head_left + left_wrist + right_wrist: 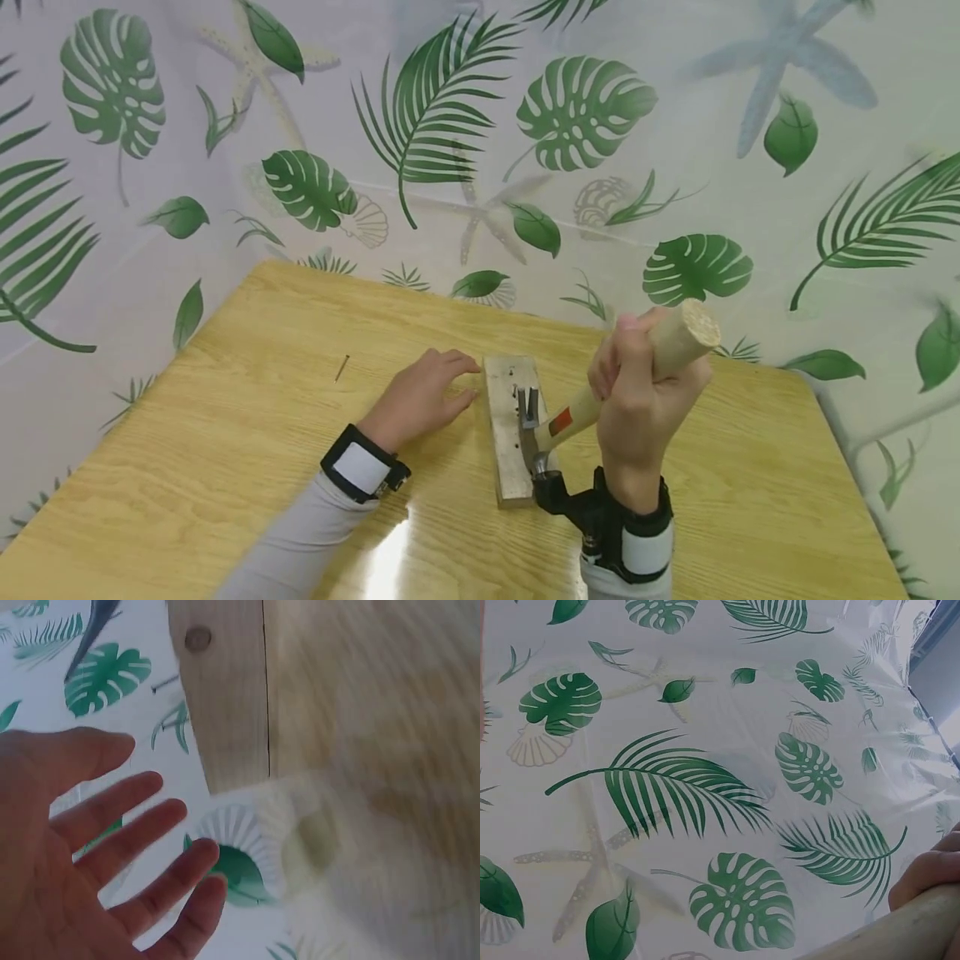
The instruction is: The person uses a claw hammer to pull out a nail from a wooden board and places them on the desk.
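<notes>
My right hand grips the wooden handle of a claw hammer near its butt end, which points up to the right. The metal hammer head overlaps the right side of a pale wooden block in the head view, its claw pointing away from me. Dark holes or nail spots run along the block's top. In the left wrist view a nail sticks out from the block. My left hand rests on the table by the block's left side, fingers apart and loosely bent, holding nothing.
A loose nail lies on the wood-grain table, left of my left hand. Behind the table hangs a white sheet printed with leaves and starfish. Both wrists wear black straps with cameras.
</notes>
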### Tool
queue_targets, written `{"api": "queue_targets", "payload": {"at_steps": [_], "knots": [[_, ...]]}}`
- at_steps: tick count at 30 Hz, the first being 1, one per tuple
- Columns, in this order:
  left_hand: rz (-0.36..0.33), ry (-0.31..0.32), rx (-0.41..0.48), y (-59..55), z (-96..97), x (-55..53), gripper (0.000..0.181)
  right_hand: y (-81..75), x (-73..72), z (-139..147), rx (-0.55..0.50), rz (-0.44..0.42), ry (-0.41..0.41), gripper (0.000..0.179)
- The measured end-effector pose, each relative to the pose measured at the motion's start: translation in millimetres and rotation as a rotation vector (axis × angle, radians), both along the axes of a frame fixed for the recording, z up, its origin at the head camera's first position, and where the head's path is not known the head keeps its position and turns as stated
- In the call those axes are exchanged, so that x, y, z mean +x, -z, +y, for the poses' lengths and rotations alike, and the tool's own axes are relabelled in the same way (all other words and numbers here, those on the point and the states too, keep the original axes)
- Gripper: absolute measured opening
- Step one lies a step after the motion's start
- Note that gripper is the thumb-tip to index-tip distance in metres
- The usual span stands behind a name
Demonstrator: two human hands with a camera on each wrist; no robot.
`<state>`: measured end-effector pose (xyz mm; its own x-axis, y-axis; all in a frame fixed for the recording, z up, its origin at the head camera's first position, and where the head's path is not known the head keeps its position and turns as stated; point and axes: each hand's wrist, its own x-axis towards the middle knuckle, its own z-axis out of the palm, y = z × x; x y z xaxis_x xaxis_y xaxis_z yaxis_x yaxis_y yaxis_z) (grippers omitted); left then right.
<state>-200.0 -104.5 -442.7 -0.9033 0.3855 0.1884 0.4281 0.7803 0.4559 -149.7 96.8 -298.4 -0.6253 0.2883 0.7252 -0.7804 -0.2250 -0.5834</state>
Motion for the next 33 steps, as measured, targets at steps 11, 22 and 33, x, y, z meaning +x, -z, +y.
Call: {"api": "queue_targets", "payload": {"at_steps": [11,22,33], "knots": [[-0.073,0.099,-0.029,7.8,8.5,5.0,0.042,4.4,-36.4,-1,0.037,-0.119,-0.042,0.031],[-0.027,0.139,-0.052,8.4,14.5,3.7,0.039,4.3,-112.6,-7,0.196,-0.443,-0.067,0.038],[-0.049,0.127,-0.024,9.4,11.4,6.9,0.039,15.6,-160.6,-31,0.379,-0.644,0.009,0.037]]}}
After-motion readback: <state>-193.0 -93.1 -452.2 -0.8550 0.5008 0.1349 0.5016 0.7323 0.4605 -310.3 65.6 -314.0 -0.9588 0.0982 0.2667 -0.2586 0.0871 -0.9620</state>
